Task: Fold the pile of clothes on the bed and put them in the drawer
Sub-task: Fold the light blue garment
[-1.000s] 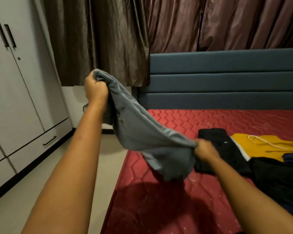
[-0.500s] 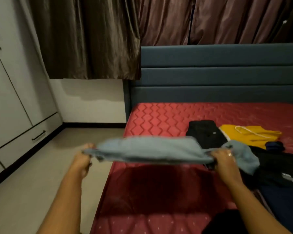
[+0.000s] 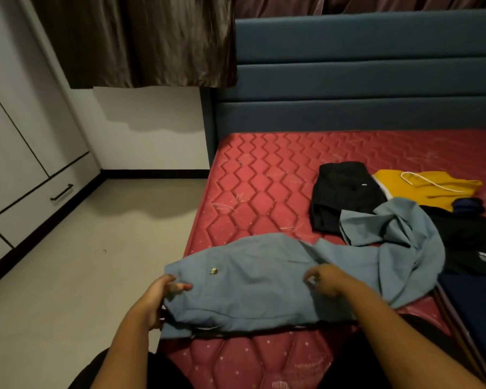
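Both bare forearms reached forward, side by side. The left hand pinched the edge of a blue garment, thumb on top. The right hand, blurred, curled its fingers into the same cloth.

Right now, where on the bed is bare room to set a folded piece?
Free: the red mattress between the headboard, the bed's left edge and the black garment. Also a strip nearer than the grey-blue trousers. Crowded: the right side, yellow garment and dark clothes.
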### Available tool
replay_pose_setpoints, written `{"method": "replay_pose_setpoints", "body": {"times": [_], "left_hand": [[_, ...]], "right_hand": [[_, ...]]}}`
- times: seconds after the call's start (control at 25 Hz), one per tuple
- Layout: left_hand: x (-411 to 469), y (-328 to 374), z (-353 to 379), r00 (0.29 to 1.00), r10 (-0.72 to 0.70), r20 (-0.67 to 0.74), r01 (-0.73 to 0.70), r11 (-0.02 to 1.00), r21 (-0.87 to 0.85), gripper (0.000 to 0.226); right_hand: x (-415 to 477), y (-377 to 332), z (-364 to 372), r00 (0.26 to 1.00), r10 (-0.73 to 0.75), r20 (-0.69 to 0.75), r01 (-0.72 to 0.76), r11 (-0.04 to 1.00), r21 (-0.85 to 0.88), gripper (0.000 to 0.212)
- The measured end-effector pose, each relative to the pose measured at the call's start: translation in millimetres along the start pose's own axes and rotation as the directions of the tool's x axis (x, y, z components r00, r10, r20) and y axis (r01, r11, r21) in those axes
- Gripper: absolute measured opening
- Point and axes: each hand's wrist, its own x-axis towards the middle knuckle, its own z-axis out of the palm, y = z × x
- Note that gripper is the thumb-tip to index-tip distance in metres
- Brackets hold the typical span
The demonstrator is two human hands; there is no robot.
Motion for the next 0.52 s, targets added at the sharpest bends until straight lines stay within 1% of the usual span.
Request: {"method": "replay_pose_setpoints", "body": {"times": [0.04,0.08,0.12,0.16,0.2,0.28,0.32,0.36,0.4,0.44,0.48,0.52], "left_hand": [[5.4,0.7,4.2,1.000,0.019,0.014,-0.019,1.000,0.010,0.033],[10.2,0.3,8.1,0.998,0.062,-0.017,-0.062,0.998,0.017,0.021],[16.8,-2.7,9.2,0.992,0.125,-0.030,-0.124,0.992,0.029,0.019],[18.6,-4.6,9.3,0.981,0.189,-0.044,-0.187,0.981,0.045,0.026],[18.9,-4.7,6.3,0.965,0.256,-0.047,-0.254,0.966,0.043,0.030],[14.9,-1.8,-7.8,0.919,0.388,-0.073,-0.384,0.921,0.062,0.029],[13.2,-0.3,-17.7,0.902,0.424,-0.085,-0.416,0.904,0.098,0.030],[16.0,-0.5,-29.0,0.892,0.442,-0.093,-0.422,0.890,0.171,0.033],[17.7,-2.8,-38.4,0.902,0.421,-0.093,-0.380,0.878,0.292,0.039],[20.8,-7.4,-44.4,0.920,0.376,-0.111,-0.284,0.835,0.472,0.044],[20.7,-11.8,-44.5,0.932,0.326,-0.161,-0.142,0.734,0.664,0.046],[22.0,-16.2,-39.8,0.913,0.337,-0.230,-0.022,0.604,0.797,0.045]], "right_hand": [[1.4,-11.7,14.7,0.998,-0.068,0.013,0.068,0.997,-0.029,0.049],[2.1,-21.4,27.9,0.995,-0.094,0.031,0.096,0.993,-0.063,0.062],[2.4,-30.8,38.0,0.994,-0.098,0.043,0.101,0.991,-0.089,0.073],[2.1,-40.0,45.8,0.994,-0.103,0.041,0.107,0.988,-0.112,0.080],[0.3,-49.6,52.0,0.992,-0.125,0.030,0.127,0.984,-0.127,0.083],[-0.3,-67.3,60.4,0.985,-0.174,0.016,0.174,0.973,-0.153,0.082],[1.2,-74.0,63.6,0.982,-0.189,0.019,0.190,0.970,-0.154,0.080],[3.2,-79.5,66.8,0.979,-0.201,0.027,0.202,0.967,-0.154,0.079],[4.7,-83.0,70.0,0.977,-0.209,0.036,0.213,0.965,-0.153,0.079],[5.3,-85.8,71.5,0.975,-0.217,0.055,0.223,0.962,-0.155,0.079],[7.0,-85.8,72.3,0.971,-0.228,0.068,0.236,0.960,-0.150,0.078],[8.8,-83.1,70.2,0.968,-0.240,0.068,0.247,0.960,-0.132,0.078]]}}
